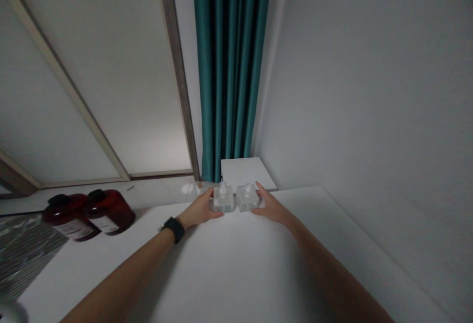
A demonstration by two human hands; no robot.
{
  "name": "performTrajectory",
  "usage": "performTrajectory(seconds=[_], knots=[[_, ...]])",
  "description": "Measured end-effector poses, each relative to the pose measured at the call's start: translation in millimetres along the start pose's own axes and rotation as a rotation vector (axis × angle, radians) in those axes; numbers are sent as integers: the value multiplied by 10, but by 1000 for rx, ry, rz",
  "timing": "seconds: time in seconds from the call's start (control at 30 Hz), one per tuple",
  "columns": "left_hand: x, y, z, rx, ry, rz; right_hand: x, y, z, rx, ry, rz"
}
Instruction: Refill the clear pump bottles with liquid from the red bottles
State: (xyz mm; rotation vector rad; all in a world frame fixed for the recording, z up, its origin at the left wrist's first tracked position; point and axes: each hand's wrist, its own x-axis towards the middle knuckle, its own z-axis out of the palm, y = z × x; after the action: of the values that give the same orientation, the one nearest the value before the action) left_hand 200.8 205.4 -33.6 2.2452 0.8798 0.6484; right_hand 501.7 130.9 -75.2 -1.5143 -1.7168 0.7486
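Observation:
Two small, clear, square-bodied bottles with short necks stand side by side, a narrow gap between them, towards the far edge of a white tabletop (229, 269). My left hand (201, 209) wears a dark watch and grips the left clear bottle (223, 200), thumb near its base and fingers along its outer side. Around the outer side of the right clear bottle (247, 199) my right hand (271, 207) is curled, its thumb low and a finger raised near the top. Some fingertips are hidden behind the bottles.
On the left of the tabletop are two dark red bottles (111, 212) with black caps and white labels. A white box-like surface (244, 171) lies just beyond the clear bottles, below a teal curtain (232, 66). A grey wall (369, 116) borders the right; framed panels (121, 66) are at left.

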Motion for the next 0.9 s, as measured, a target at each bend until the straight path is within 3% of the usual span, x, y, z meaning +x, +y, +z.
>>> performTrajectory(seconds=[0.67,0.9], knots=[[282,193,405,19,9,-8,-86,9,-270,3,28,-43],[254,192,417,26,8,23,-129,17,-211,-35,78,-22]])
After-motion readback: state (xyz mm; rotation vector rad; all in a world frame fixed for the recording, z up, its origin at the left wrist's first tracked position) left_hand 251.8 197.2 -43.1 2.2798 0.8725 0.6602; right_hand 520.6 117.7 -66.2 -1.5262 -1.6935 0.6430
